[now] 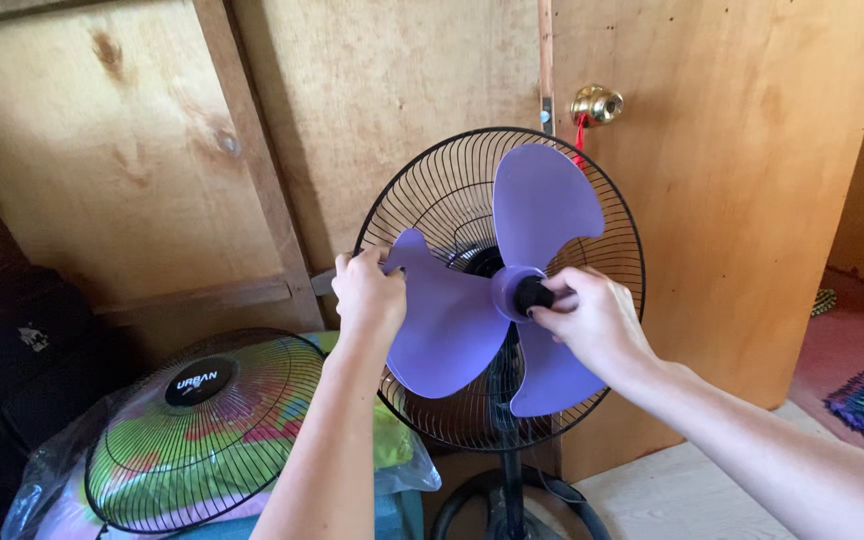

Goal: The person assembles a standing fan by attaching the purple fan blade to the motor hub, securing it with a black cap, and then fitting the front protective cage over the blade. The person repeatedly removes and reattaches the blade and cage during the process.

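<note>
The purple fan blade (472, 300) sits between both hands: the left hand (367, 295) grips one wing, the right hand (592, 320) pinches the black middle knob (532, 295).

Warm daylight, even and bright; soft shadows lower left; sharp focus; slight edge distortion.

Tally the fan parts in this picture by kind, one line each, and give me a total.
Purple blades on the propeller: 3
Black hub cap, gripped by the right hand: 1
Rear grille on the stand, behind the blade that the left hand holds: 1
Detached front grille, lying at lower left: 1
Stand base: 1
Total: 7
</note>
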